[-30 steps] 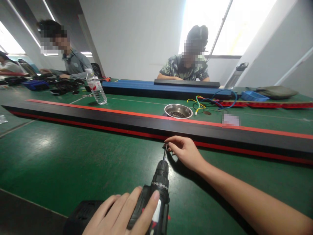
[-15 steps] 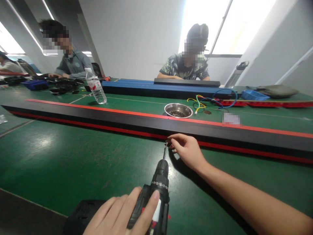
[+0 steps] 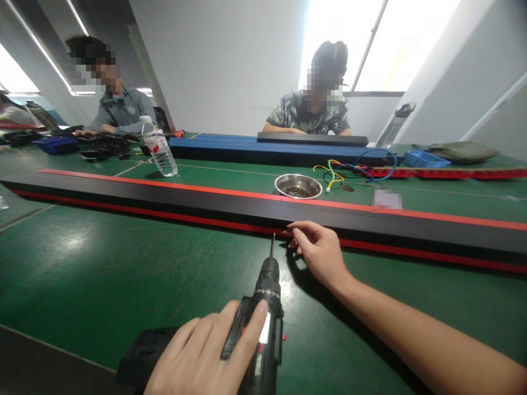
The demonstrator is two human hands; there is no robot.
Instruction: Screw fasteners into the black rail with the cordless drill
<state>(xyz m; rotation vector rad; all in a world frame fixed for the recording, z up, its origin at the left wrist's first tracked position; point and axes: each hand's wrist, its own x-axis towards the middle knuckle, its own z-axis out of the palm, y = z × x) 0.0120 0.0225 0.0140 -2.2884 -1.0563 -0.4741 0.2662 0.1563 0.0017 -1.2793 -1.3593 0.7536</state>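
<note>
My left hand (image 3: 208,351) is wrapped around a black cordless drill (image 3: 267,307), which lies on its side with its battery to the left. Its thin bit (image 3: 273,246) points away from me and ends just short of the long bar's near edge. My right hand (image 3: 319,249) is at that edge, just right of the bit tip. Its thumb and fingertips are pinched together; what they hold, if anything, is too small to make out. The long black bar (image 3: 197,203) with red edge strips lies across the green table (image 3: 135,274).
Behind the bar stands a metal bowl (image 3: 298,186) of small dark parts, near coloured wires (image 3: 335,175). A tilted water bottle (image 3: 160,148) is further left. Blue bars (image 3: 218,147) lie at the back, before a seated person (image 3: 310,112). Another person (image 3: 123,109) sits at left.
The drill has moved slightly forward and left, so its bit tip is now apart from my right fingertips. My right hand has shifted slightly right and stays pinched at the bar's edge.
</note>
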